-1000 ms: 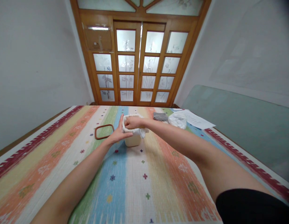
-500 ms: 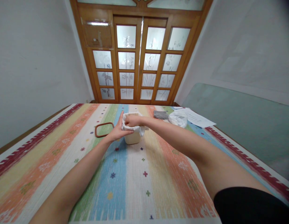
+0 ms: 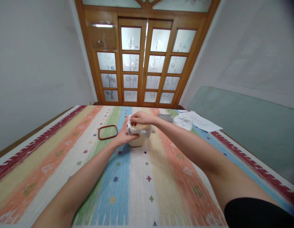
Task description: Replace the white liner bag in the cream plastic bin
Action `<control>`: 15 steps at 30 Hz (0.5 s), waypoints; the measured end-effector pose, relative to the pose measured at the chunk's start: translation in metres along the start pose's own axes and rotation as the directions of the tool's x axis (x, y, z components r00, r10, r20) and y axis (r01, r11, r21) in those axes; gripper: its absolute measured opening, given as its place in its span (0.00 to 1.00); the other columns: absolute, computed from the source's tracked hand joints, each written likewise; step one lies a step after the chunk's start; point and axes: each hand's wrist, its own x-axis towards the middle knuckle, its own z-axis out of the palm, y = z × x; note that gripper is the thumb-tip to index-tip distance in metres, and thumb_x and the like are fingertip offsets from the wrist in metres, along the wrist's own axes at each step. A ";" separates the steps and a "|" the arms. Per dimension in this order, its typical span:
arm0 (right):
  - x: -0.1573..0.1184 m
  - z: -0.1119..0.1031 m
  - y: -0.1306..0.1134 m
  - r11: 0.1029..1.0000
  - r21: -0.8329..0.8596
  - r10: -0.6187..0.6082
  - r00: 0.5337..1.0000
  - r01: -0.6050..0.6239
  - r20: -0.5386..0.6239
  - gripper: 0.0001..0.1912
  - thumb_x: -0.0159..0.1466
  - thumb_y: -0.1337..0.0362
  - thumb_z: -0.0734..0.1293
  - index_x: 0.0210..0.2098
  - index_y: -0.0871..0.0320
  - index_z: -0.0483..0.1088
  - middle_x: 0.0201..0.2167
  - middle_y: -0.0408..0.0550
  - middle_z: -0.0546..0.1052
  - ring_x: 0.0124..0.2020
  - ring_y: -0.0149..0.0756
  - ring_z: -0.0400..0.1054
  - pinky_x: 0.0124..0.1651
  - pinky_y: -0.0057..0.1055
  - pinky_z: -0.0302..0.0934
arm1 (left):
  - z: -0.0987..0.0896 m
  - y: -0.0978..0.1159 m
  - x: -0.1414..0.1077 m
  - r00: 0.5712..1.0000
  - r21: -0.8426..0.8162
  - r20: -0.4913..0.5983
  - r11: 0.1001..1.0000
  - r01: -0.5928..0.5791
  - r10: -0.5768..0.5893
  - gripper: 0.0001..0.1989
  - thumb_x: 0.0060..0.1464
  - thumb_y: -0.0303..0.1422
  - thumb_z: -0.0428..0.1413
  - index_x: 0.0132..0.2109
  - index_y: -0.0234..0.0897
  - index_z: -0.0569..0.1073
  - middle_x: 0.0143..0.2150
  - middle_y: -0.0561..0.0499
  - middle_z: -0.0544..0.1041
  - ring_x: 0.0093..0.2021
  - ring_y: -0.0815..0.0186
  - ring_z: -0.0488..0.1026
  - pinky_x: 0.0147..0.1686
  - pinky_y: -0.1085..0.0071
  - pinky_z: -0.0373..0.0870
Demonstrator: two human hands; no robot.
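Observation:
A small cream trash bin point(image 3: 136, 142) stands upright on the striped tablecloth, lined with a white plastic bag point(image 3: 148, 131) that is folded over its rim. My left hand point(image 3: 122, 136) grips the bin's left side, with the thumb across the front and the fingers up along the bag's edge. Above the opening is my right hand point(image 3: 142, 117), its fingers curled down at the bag's far left edge; the fingertips are partly hidden. To the left, a brown rounded-square rim ring point(image 3: 98, 133) lies flat on the cloth.
Right of the bin lie a folded grey cloth point(image 3: 165, 117), a crumpled white plastic bag point(image 3: 183, 121) and printed papers point(image 3: 205, 122). A pale green board point(image 3: 232, 107) runs along the right side of the table. Wooden doors point(image 3: 144, 63) stand beyond the far edge.
My right hand has risen from inside the bin to its upper rim. More of the bag now hangs over the right side. The view has shifted slightly.

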 end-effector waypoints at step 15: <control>-0.030 0.052 -0.024 0.912 -0.406 -0.077 0.947 -0.059 -0.311 0.20 0.71 0.53 0.65 0.29 0.58 0.78 0.26 0.48 0.78 0.27 0.35 0.66 0.32 0.32 0.50 | -0.085 0.034 0.007 0.955 0.213 0.281 0.976 0.030 -0.091 0.60 0.51 0.50 0.69 0.79 0.44 0.44 0.80 0.39 0.48 0.79 0.48 0.47 0.77 0.46 0.46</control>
